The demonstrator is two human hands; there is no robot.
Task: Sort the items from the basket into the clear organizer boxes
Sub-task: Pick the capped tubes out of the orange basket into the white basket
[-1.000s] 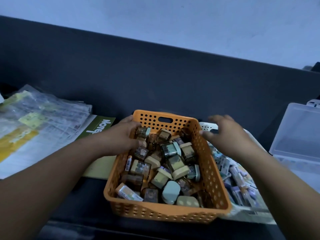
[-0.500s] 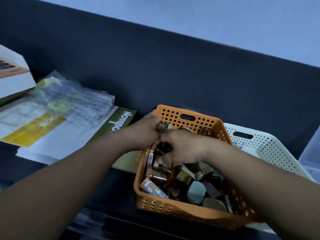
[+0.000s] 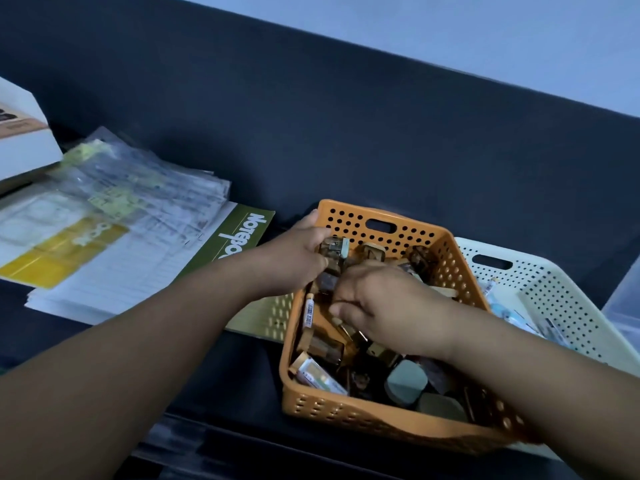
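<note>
An orange perforated basket (image 3: 377, 422) sits on the dark surface, filled with several small packaged items such as erasers and sharpeners. My left hand (image 3: 294, 258) reaches over its far left corner and grips a small clear-wrapped item (image 3: 334, 249). My right hand (image 3: 384, 303) is down inside the basket with its fingers curled among the items; what it holds is hidden. A clear organizer box (image 3: 623, 306) shows only at the right edge.
A white perforated basket (image 3: 540, 285) with more small items stands right behind the orange one. A green notepad (image 3: 242, 237) and a stack of plastic-sleeved papers (image 3: 114, 209) lie to the left. A white carton (image 3: 20, 140) is at the far left.
My right hand moved from the basket's right rim into the items beside the left hand. The view swung left, so the clear box slid almost out of sight.
</note>
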